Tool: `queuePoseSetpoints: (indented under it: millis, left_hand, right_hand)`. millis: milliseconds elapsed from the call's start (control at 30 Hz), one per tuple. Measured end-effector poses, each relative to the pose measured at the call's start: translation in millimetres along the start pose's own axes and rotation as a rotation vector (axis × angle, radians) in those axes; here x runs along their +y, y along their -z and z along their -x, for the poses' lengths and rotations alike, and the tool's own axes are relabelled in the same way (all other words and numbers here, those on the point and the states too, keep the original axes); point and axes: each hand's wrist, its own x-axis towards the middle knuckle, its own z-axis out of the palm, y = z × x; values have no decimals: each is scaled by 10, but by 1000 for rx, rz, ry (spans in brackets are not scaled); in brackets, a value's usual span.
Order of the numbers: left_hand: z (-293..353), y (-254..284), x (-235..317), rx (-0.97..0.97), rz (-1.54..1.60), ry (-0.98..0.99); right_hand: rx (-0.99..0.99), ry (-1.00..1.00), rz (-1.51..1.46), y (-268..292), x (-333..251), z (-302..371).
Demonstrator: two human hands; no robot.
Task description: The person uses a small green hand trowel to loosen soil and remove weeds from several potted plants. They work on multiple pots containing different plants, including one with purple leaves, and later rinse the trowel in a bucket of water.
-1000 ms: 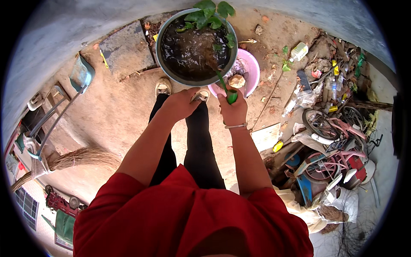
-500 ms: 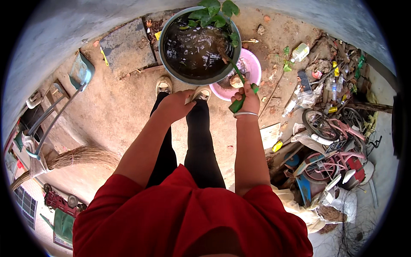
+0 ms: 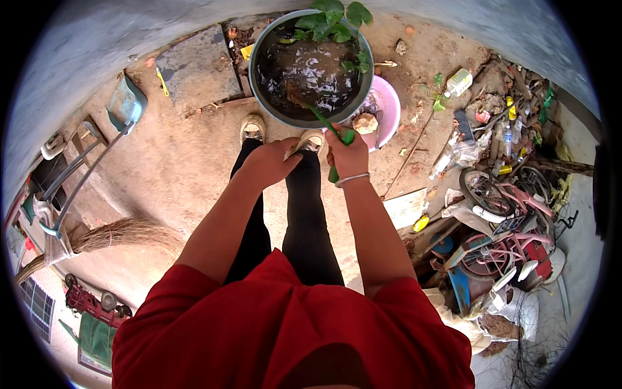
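Note:
My right hand is closed around the green handle of a hand tool. The tool slants up and left into a round grey tub, its brown end against the dark, glossy, wet contents. What shape that end has, I cannot make out. Green leaves spread over the tub's far right rim. My left hand hovers above my shoes, thumb and fingers apart, holding nothing I can see. A pink basin with a pale lump in it stands right of the tub, partly behind it.
Bottles, sticks and litter lie along the right wall, with a pink bicycle nearer. On the left are a blue dustpan and a straw broom. A flat slab lies left of the tub.
My right hand has moved left with the green-handled tool, from over the pink basin toward the tub's near rim. The tool's end has shifted left across the tub. My left hand is nearly still.

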Motion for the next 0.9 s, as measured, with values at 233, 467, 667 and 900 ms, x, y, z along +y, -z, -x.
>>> queuePoseSetpoints:
  millis: [233,467,667,900]
  left_hand:
    - [10,-32,-62,45,64,7]
    - [3,-81,-107,4,-43,22]
    - [48,-49,-100,-51,-51,62]
    - [82,-105,-245,4,-60,21]
  right_hand:
    - [170,113,-50,-549,336,-343]
    - [113,9,-291,-643,122,-421]
    - [125,-29,-434,-523,166,-239]
    - [134,-31,-476,-356,252,-65]
